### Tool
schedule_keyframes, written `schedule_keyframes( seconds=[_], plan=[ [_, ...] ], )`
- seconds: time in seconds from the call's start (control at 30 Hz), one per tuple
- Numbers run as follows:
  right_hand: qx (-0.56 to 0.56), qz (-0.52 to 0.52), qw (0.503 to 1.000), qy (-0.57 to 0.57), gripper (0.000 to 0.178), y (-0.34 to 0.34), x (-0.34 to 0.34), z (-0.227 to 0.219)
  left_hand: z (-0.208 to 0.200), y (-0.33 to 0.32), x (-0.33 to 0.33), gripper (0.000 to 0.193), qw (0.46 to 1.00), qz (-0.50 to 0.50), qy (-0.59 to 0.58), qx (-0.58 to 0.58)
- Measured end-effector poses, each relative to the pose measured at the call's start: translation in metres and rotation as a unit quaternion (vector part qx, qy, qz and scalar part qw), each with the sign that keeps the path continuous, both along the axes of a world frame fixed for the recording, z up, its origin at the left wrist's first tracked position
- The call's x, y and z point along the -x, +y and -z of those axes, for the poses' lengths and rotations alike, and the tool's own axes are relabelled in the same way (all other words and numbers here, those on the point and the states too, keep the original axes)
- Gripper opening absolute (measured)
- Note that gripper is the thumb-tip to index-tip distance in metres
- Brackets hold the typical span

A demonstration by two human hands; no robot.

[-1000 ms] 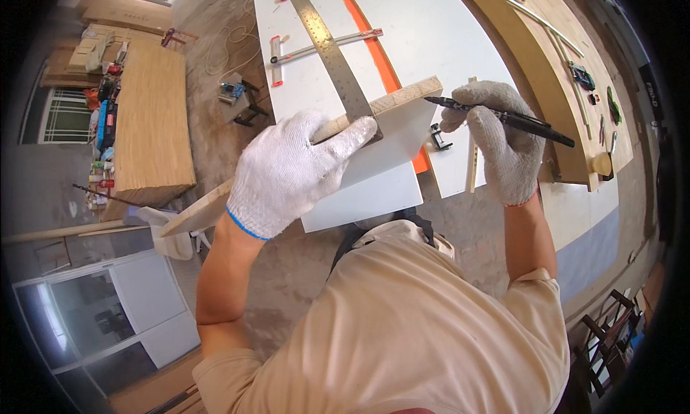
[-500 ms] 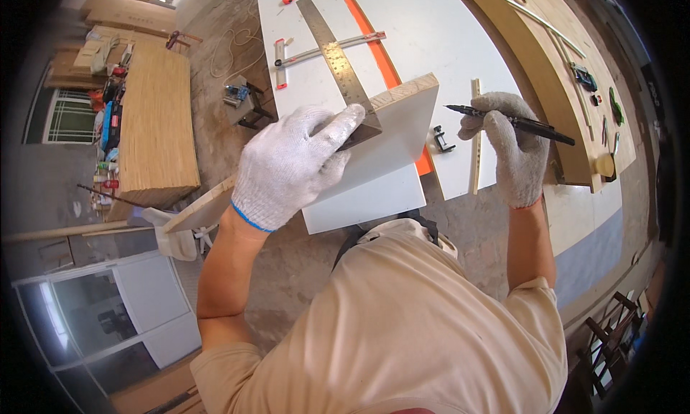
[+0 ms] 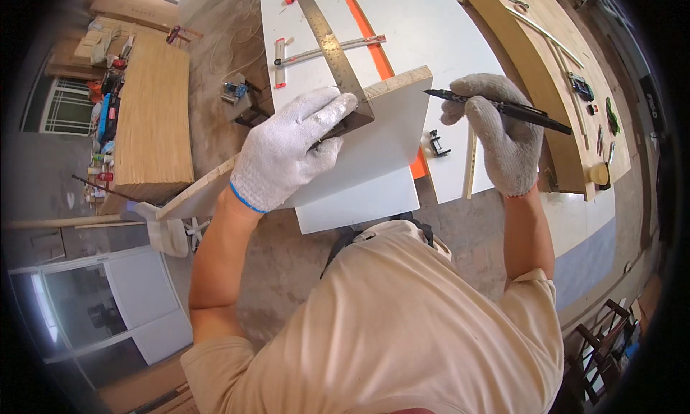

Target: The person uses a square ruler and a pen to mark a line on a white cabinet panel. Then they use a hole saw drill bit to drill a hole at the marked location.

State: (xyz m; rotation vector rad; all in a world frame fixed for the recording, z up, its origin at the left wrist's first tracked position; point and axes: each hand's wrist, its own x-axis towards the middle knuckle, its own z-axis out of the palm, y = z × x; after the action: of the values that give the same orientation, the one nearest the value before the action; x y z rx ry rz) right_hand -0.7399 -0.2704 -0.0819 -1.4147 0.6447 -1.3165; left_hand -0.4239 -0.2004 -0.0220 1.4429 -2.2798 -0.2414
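A white-faced board (image 3: pixel 392 119) stands on edge across the table, its bare wood edge upward. My left hand (image 3: pixel 284 148), in a white knit glove, is closed on the stock of a metal try square (image 3: pixel 327 44) and presses it to the board's upper edge. The square's long blade reaches away over the table. In my right hand (image 3: pixel 499 126), also gloved, a black marker pen (image 3: pixel 539 116) is pinched between thumb and fingers. Its tip points left, close to the board's right end and apart from it. The fingertips of my left hand partly cover the square's stock.
On the white table (image 3: pixel 438 26) lie a sliding bar tool with red ends (image 3: pixel 334 52), an orange strip (image 3: pixel 364 26), a small black clamp (image 3: pixel 438 143) and a thin wooden strip (image 3: pixel 471 162). A wooden bench (image 3: pixel 496 19) with tools stands right; a plywood stack (image 3: pixel 154 112) stands left.
My right hand has moved left and slightly up, bringing the marker tip nearer the board's end. The left hand still holds the square on the edge; the view has shifted slightly.
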Motion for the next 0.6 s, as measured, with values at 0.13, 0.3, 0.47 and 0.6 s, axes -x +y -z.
schedule_keyframes(
  seconds=[0.13,0.3,0.47,0.6],
  plan=[
    [-0.026,-0.017,1.0,0.004,0.024,-0.002,0.001,0.005,0.002,0.002,0.0,0.058,1.0,-0.001,0.009,-0.001],
    [-0.034,0.012,0.999,0.01,0.023,-0.004,0.004,0.01,-0.002,-0.003,0.005,0.053,0.998,0.012,-0.018,0.065],
    [-0.032,0.031,0.999,0.006,0.023,-0.003,0.003,0.014,0.002,-0.004,0.002,0.053,0.997,0.013,-0.024,0.076],
    [-0.038,0.041,0.998,0.017,0.023,-0.001,0.007,0.016,0.004,-0.004,0.0,0.059,0.999,0.006,-0.01,0.047]
  ],
)
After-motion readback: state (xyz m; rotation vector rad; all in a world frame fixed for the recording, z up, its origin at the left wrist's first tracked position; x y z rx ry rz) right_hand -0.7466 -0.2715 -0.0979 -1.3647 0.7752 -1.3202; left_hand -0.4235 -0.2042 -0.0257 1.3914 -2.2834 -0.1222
